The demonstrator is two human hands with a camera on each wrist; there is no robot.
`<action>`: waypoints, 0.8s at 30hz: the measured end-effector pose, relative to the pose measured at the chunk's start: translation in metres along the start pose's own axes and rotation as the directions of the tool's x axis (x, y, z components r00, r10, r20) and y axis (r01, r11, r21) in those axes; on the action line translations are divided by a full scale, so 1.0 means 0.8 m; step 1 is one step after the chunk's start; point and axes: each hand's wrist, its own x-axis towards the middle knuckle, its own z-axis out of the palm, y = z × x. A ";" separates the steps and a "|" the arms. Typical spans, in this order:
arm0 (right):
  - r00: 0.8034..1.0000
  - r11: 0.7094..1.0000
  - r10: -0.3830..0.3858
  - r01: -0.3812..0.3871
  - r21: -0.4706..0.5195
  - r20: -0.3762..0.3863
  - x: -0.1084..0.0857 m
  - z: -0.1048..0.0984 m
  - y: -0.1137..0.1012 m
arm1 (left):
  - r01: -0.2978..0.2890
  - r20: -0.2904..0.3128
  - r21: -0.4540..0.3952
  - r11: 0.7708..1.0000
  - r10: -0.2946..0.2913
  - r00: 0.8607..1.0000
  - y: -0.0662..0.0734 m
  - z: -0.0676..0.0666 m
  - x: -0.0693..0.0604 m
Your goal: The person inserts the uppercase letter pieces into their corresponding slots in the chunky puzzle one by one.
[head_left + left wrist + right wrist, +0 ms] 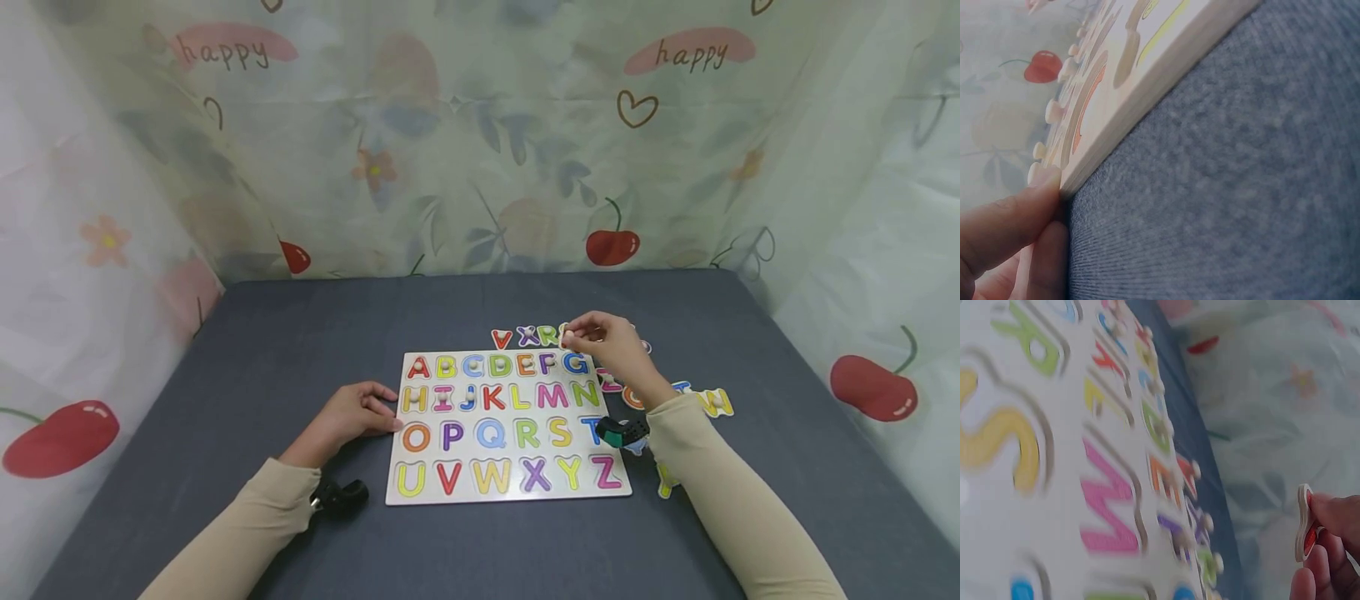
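Observation:
A white alphabet puzzle board [510, 417] lies flat, with knobbed letter pieces in its top row and in the H, I and J recesses. From K onward, printed letters show in bare recesses. My left hand [352, 419] grips the board's left edge near H and O, its thumb [1016, 219] on the upper face. Beyond the board's top right edge, my right hand [611, 342] pinches a red letter piece [1308, 528] between thumb and fingers, raised off the table. Its letter cannot be made out.
Behind the board lie loose V [501, 338], X [527, 336] and R [547, 335] pieces. More loose letters, including a yellow W [716, 402] and another yellow piece [666, 481], lie right of the board, partly under my right arm. A printed curtain [465, 167] encloses the dark table [315, 333].

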 end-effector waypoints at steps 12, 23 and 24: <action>0.988 0.996 -0.085 0.087 -0.010 0.131 -0.007 0.083 -0.038 | 0.007 0.002 0.003 1.000 -0.007 1.000 0.000 -0.001 0.001; 0.970 0.992 -0.047 0.073 -0.102 0.237 -0.004 0.126 -0.039 | -0.003 0.009 0.004 1.000 0.003 1.000 0.000 -0.001 0.000; 0.969 0.992 -0.042 0.070 -0.109 0.243 -0.004 0.127 -0.039 | -0.003 0.009 0.002 1.000 0.003 1.000 0.000 -0.001 0.000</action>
